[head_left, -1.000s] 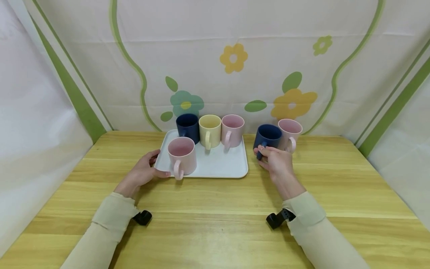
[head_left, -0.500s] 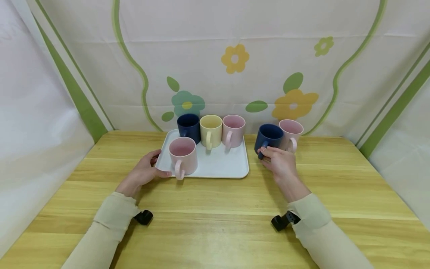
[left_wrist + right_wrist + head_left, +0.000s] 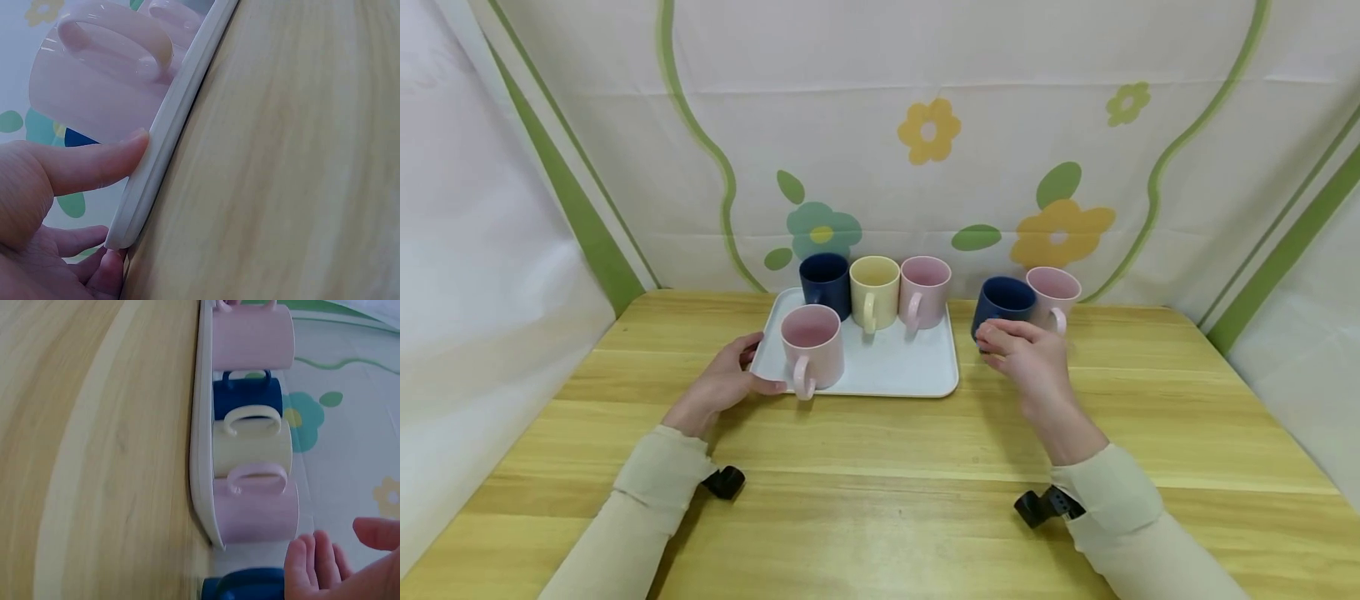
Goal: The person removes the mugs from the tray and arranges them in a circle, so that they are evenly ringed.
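Note:
My left hand [image 3: 724,382] holds the front left corner of a white tray [image 3: 898,362]. Its thumb [image 3: 106,165] lies on the front rim, and the other fingers reach round the side. Beside that thumb stands a pink mug [image 3: 822,357] on the tray, handle towards me. Off the tray to the right, my right hand [image 3: 1033,362] is close in front of a navy mug [image 3: 1004,298], covering its handle in the head view. Thumb and fingers of that hand are apart in the right wrist view, with nothing between them; the navy mug's handle [image 3: 250,578] shows beside the fingers.
Along the tray's back stand a navy mug [image 3: 826,287], a yellow mug [image 3: 883,308] and a pink mug [image 3: 931,304], close together. Another pink mug [image 3: 1054,290] stands on the wooden table [image 3: 880,500] behind the right-hand navy mug. A flowered cloth [image 3: 850,125] hangs behind.
My right hand has let go of the navy mug's handle and drawn slightly right, its fingers loosened. My left hand keeps its hold on the tray, and the mugs stand as before.

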Motion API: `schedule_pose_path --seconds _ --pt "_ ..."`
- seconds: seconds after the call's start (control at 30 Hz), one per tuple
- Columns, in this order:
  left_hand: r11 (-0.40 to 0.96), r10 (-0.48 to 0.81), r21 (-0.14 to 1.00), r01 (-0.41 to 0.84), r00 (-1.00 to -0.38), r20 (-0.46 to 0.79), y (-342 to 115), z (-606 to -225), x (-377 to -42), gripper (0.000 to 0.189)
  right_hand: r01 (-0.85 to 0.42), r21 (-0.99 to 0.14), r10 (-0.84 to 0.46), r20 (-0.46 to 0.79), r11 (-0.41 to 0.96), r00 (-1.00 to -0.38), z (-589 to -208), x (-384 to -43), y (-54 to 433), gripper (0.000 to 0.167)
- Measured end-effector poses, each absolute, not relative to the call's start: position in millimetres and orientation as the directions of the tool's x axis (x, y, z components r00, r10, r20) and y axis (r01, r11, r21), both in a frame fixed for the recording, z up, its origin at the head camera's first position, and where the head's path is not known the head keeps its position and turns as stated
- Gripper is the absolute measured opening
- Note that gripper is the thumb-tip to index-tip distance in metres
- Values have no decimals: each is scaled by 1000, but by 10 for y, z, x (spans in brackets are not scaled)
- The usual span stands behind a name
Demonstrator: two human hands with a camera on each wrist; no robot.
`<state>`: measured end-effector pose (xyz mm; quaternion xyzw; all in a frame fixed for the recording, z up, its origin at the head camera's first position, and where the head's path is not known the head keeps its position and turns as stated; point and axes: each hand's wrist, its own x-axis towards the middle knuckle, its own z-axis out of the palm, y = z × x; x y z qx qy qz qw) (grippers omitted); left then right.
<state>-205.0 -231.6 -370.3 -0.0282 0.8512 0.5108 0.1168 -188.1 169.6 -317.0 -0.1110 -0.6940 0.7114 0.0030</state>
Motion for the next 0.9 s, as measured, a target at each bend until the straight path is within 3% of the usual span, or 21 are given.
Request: schedule_pose_path --seconds 0.4,0.63,0.9 --pt "483 59 857 -179 -970 -236 -2308 -3695 -2049 111 118 -991 -114 -124 58 -986 -3171 -1912 1190 39" --pt "490 60 854 -175 -970 -234 -2313 -3690 -2046 110 131 -989 -273 -146 73 -951 -3198 -1878 849 32" --pt "488 56 852 -188 -968 -245 -2309 -3699 -2061 110 131 -988 -415 -154 84 -897 -3288 -1837 557 38"
